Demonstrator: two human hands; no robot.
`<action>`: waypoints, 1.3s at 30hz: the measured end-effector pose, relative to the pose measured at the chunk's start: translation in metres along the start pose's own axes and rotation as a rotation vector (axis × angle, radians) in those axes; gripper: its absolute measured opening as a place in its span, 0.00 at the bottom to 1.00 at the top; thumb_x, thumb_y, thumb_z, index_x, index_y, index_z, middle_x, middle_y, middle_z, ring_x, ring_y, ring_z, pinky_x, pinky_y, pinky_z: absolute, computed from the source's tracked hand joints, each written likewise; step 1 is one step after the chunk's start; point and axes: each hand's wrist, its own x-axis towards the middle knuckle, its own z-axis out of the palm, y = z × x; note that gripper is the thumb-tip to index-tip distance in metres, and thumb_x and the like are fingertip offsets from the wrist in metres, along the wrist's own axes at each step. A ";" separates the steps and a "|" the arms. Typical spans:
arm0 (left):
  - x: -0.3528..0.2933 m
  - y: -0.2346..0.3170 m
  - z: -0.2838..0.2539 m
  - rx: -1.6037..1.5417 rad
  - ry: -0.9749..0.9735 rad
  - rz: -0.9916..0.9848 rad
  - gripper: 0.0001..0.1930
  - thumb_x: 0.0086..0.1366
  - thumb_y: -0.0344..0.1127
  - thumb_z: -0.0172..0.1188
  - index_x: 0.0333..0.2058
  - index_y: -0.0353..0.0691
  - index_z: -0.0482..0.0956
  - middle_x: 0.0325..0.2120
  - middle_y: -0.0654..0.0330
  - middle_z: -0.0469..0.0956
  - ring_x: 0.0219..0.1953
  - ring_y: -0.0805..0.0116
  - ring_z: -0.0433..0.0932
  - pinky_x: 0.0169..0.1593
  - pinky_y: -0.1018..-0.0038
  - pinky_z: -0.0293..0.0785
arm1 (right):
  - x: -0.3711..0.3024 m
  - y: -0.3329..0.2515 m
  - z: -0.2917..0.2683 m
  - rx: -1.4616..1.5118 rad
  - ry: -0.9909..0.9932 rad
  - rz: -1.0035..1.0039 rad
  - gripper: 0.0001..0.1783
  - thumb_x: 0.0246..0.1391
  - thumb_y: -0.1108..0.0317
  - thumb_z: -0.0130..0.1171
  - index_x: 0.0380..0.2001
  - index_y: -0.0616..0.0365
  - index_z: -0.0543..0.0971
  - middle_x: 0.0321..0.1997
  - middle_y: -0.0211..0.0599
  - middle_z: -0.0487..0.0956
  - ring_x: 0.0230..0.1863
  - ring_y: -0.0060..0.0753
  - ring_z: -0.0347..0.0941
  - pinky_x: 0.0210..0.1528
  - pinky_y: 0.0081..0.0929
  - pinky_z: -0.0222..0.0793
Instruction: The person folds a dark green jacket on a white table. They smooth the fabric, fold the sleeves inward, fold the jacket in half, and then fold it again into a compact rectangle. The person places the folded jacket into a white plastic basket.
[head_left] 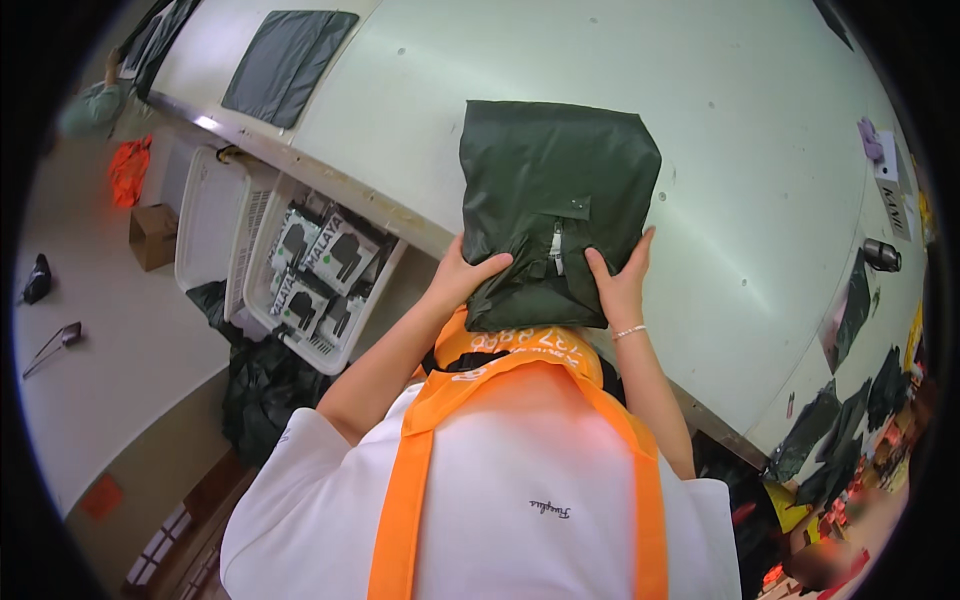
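A folded dark green bundle of waterproof fabric (555, 160) lies in front of me at the table's near edge, its lower end close to my orange apron (550, 350). On its face are a small flap and a pale strip at a gathered opening. My left hand (470, 275) grips its left side, the thumb on top and the fingers hidden beneath. At the right side my right hand (620, 285) holds it likewise, thumb pressed near the opening. Both hands are closed on the fabric.
The pale table (740, 230) carries another folded dark sheet (290, 62) at the far left. Left of me, a white plastic basket (262, 290) holds several printed packets. A cardboard box (153, 237) stands on the floor. Dark fabric pieces (805, 430) and a dark cylinder (882, 254) lie right.
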 end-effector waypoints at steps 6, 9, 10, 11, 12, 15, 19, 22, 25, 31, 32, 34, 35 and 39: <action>-0.040 0.024 -0.012 0.047 -0.393 -0.092 0.52 0.48 0.46 0.70 0.63 0.31 0.45 0.60 0.51 0.57 0.63 0.63 0.55 0.64 0.70 0.50 | -0.017 0.015 -0.005 0.376 -0.186 0.108 0.59 0.43 0.56 0.68 0.65 0.64 0.39 0.64 0.50 0.56 0.64 0.41 0.56 0.63 0.30 0.53; -0.045 0.024 -0.014 0.138 -0.382 -0.134 0.56 0.47 0.44 0.70 0.64 0.31 0.38 0.62 0.48 0.52 0.65 0.61 0.50 0.65 0.70 0.46 | -0.031 0.008 -0.008 0.310 -0.170 0.040 0.61 0.43 0.57 0.68 0.65 0.64 0.36 0.67 0.51 0.52 0.65 0.42 0.53 0.64 0.31 0.52; -0.047 0.026 -0.016 0.174 -0.390 -0.161 0.56 0.47 0.44 0.70 0.64 0.31 0.38 0.62 0.48 0.51 0.65 0.61 0.49 0.65 0.70 0.46 | -0.032 0.003 -0.008 0.283 -0.152 -0.003 0.62 0.42 0.58 0.69 0.65 0.64 0.35 0.67 0.52 0.50 0.66 0.42 0.51 0.65 0.31 0.50; -0.048 0.026 -0.018 0.209 -0.400 -0.191 0.56 0.48 0.44 0.70 0.64 0.31 0.38 0.62 0.48 0.51 0.65 0.61 0.48 0.66 0.70 0.46 | -0.035 0.000 -0.010 0.255 -0.134 -0.043 0.63 0.42 0.58 0.69 0.65 0.65 0.33 0.68 0.52 0.48 0.67 0.43 0.49 0.65 0.31 0.49; -0.049 0.022 -0.020 0.171 -0.402 -0.149 0.54 0.48 0.43 0.69 0.64 0.33 0.39 0.62 0.49 0.52 0.65 0.62 0.50 0.65 0.70 0.46 | -0.038 -0.003 -0.010 0.226 -0.117 -0.083 0.64 0.41 0.59 0.70 0.65 0.65 0.32 0.69 0.53 0.46 0.68 0.43 0.48 0.66 0.31 0.48; -0.049 0.013 -0.024 0.116 -0.379 -0.073 0.49 0.49 0.38 0.69 0.64 0.35 0.46 0.61 0.53 0.57 0.63 0.64 0.55 0.64 0.70 0.50 | -0.044 -0.005 -0.006 0.261 -0.170 -0.114 0.66 0.40 0.60 0.70 0.64 0.65 0.29 0.70 0.53 0.41 0.70 0.43 0.42 0.67 0.31 0.43; -0.029 0.014 -0.031 0.246 -0.292 -0.041 0.38 0.48 0.32 0.70 0.56 0.32 0.62 0.52 0.53 0.70 0.54 0.66 0.68 0.58 0.71 0.62 | -0.038 -0.024 0.000 0.217 -0.179 -0.091 0.66 0.38 0.62 0.71 0.65 0.63 0.30 0.69 0.55 0.43 0.69 0.46 0.43 0.67 0.32 0.45; 0.006 -0.021 -0.039 0.323 -0.075 0.126 0.35 0.47 0.30 0.68 0.54 0.32 0.64 0.49 0.52 0.72 0.52 0.63 0.70 0.56 0.69 0.65 | -0.026 -0.036 0.021 0.025 -0.047 -0.165 0.64 0.38 0.64 0.70 0.66 0.59 0.32 0.65 0.62 0.51 0.65 0.54 0.52 0.63 0.34 0.54; 0.026 -0.006 -0.031 0.562 0.195 0.364 0.33 0.46 0.29 0.65 0.52 0.31 0.63 0.46 0.46 0.73 0.50 0.53 0.72 0.53 0.65 0.67 | -0.006 -0.062 0.042 -0.114 0.081 -0.178 0.60 0.40 0.67 0.68 0.67 0.54 0.35 0.57 0.71 0.59 0.57 0.63 0.61 0.56 0.39 0.62; 0.087 0.073 -0.022 0.829 0.428 0.430 0.22 0.48 0.29 0.57 0.44 0.32 0.64 0.39 0.40 0.72 0.43 0.40 0.72 0.46 0.55 0.69 | 0.067 -0.152 0.082 -0.699 0.040 -0.393 0.46 0.47 0.53 0.61 0.67 0.37 0.49 0.41 0.65 0.68 0.33 0.56 0.69 0.37 0.40 0.66; 0.103 0.075 -0.030 0.835 0.436 0.408 0.19 0.51 0.32 0.57 0.42 0.33 0.65 0.40 0.41 0.71 0.44 0.41 0.70 0.46 0.58 0.69 | 0.073 -0.178 0.094 -0.735 0.037 -0.403 0.45 0.47 0.45 0.57 0.66 0.36 0.51 0.41 0.64 0.68 0.34 0.55 0.68 0.38 0.40 0.66; 0.127 0.075 -0.035 0.654 0.331 0.412 0.14 0.59 0.39 0.51 0.40 0.36 0.65 0.39 0.46 0.69 0.44 0.46 0.68 0.46 0.66 0.69 | 0.084 -0.224 0.116 -0.891 -0.093 -0.326 0.48 0.45 0.29 0.49 0.66 0.36 0.52 0.52 0.67 0.65 0.41 0.58 0.68 0.45 0.44 0.64; 0.147 0.056 -0.035 0.251 0.231 0.527 0.15 0.60 0.39 0.50 0.42 0.37 0.65 0.40 0.47 0.69 0.44 0.47 0.69 0.46 0.67 0.69 | 0.094 -0.235 0.131 -1.000 -0.103 -0.324 0.49 0.44 0.30 0.50 0.66 0.37 0.52 0.55 0.68 0.61 0.43 0.59 0.68 0.46 0.45 0.63; 0.124 0.092 -0.020 -0.377 0.073 0.463 0.22 0.61 0.45 0.54 0.49 0.38 0.68 0.47 0.47 0.72 0.48 0.51 0.71 0.49 0.64 0.68 | 0.148 -0.256 0.161 -1.291 -0.170 -0.123 0.57 0.37 0.31 0.57 0.66 0.47 0.51 0.62 0.62 0.59 0.51 0.60 0.67 0.51 0.44 0.62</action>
